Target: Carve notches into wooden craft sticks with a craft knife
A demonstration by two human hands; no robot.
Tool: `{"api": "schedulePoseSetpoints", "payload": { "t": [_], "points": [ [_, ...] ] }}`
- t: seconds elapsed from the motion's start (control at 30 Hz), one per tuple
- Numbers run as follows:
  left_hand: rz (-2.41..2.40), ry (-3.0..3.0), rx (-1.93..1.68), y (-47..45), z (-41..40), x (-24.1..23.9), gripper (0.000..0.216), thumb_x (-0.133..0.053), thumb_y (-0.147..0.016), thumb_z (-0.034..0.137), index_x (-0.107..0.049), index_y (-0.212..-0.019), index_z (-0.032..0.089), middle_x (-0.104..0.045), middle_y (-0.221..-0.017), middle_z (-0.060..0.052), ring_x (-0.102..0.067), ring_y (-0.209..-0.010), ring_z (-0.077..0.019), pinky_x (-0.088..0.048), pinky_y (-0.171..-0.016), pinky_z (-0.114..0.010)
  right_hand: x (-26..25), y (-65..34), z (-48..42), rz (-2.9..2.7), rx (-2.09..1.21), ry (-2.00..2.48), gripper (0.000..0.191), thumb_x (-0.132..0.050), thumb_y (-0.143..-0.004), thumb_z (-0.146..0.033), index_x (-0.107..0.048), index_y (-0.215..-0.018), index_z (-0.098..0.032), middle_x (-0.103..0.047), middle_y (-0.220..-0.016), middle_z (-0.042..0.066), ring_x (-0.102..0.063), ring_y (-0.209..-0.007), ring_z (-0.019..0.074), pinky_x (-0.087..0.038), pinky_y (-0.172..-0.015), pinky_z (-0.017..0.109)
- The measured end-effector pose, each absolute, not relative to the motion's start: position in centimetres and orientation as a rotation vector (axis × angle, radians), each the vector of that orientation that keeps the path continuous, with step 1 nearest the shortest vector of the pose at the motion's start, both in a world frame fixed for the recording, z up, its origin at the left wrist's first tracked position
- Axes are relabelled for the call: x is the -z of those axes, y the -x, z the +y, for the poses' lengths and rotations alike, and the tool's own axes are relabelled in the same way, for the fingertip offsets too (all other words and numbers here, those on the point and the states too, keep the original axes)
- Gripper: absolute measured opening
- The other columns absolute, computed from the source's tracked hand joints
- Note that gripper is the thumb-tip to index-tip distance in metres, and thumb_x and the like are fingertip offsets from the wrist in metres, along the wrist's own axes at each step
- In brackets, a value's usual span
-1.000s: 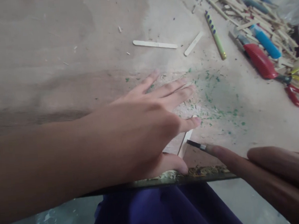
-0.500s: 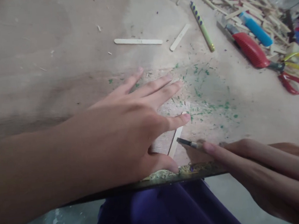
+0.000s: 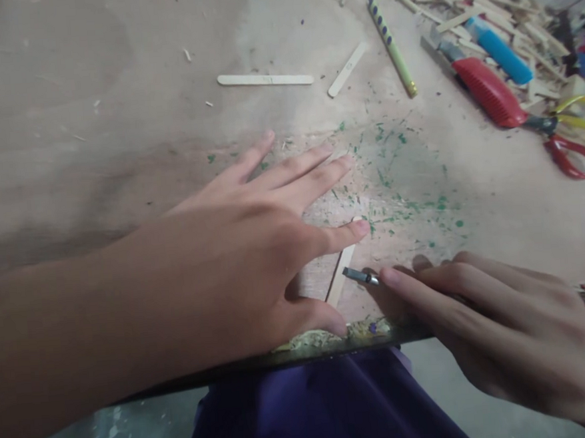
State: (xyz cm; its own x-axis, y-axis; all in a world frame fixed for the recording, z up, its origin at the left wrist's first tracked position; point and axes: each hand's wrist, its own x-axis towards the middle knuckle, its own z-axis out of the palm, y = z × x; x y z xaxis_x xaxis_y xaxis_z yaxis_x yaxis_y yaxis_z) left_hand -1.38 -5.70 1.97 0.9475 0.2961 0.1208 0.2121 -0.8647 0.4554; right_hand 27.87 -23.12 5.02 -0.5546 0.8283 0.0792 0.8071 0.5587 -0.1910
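My left hand [image 3: 264, 247] lies on the table with its fingers spread. Its index fingertip and thumb press a wooden craft stick [image 3: 347, 258] down near its two ends, at the table's front edge. From the right, my right hand [image 3: 500, 321] grips a craft knife [image 3: 360, 276], index finger stretched along it. The flat metal blade tip touches or nearly touches the stick's right side between my left thumb and index finger; most of the handle is hidden in my right hand.
Farther back lie a longer craft stick [image 3: 265, 79], a shorter one [image 3: 347, 70] and a green pencil [image 3: 393, 48]. At right are a red-handled tool [image 3: 489, 92], scissors [image 3: 576, 156], a blue tube [image 3: 500, 50] and a pile of wood scraps [image 3: 524, 22]. Green specks dot the tabletop [image 3: 165, 114].
My right hand has come further into view and sits slightly left, with the knife tip still at the stick. My left hand keeps its hold; the whole view has shifted slightly.
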Motion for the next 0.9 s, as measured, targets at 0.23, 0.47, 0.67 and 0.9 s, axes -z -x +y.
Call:
{"api": "schedulePoseSetpoints", "payload": {
  "t": [0.23,0.47,0.67,0.9],
  "points": [
    [0.387,-2.653,-0.210,1.3,-5.7,-2.1,0.063,-0.077,-0.113,0.068,-0.079,-0.166,0.034,-0.060,-0.188,-0.014,-0.040,-0.186,-0.0452,-0.025,-0.153,-0.080,-6.6,-28.3,-23.1,-2.598,-0.428,1.484,0.081,-0.049,-0.120,-0.003,-0.035,-0.196,-0.027,-0.089,-0.122,0.004,-0.085,-0.087,0.0167,-0.064,-0.068,0.030],
    [0.375,-2.643,-0.191,1.3,-5.6,-2.2,0.063,-0.072,-0.116,0.068,-0.076,-0.170,0.035,-0.055,-0.192,-0.011,-0.036,-0.187,-0.0483,-0.022,-0.152,-0.083,-6.3,-29.4,-22.2,-2.589,-0.459,1.404,0.082,-0.038,-0.125,-0.003,-0.022,-0.199,-0.034,-0.090,-0.124,0.004,-0.086,-0.089,0.0137,-0.062,-0.067,0.027],
    [0.383,-2.651,-0.168,1.1,-5.6,-2.3,0.066,-0.075,-0.114,0.069,-0.076,-0.170,0.033,-0.052,-0.194,-0.016,-0.033,-0.189,-0.0463,-0.022,-0.151,-0.084,-5.9,-29.1,-21.2,-2.665,-0.337,1.324,0.084,-0.041,-0.124,-0.004,-0.015,-0.200,-0.027,-0.087,-0.103,0.002,-0.081,-0.075,0.0156,-0.058,-0.060,0.028],
    [0.381,-2.651,-0.164,1.0,-5.6,-2.5,0.066,-0.075,-0.114,0.070,-0.078,-0.168,0.032,-0.053,-0.192,-0.019,-0.034,-0.188,-0.0467,-0.021,-0.151,-0.084,-6.0,-29.0,-23.3,-2.578,-0.362,1.425,0.089,-0.049,-0.117,0.002,-0.030,-0.198,-0.029,-0.090,-0.114,0.003,-0.085,-0.082,0.0177,-0.064,-0.066,0.032]
  ]
}}
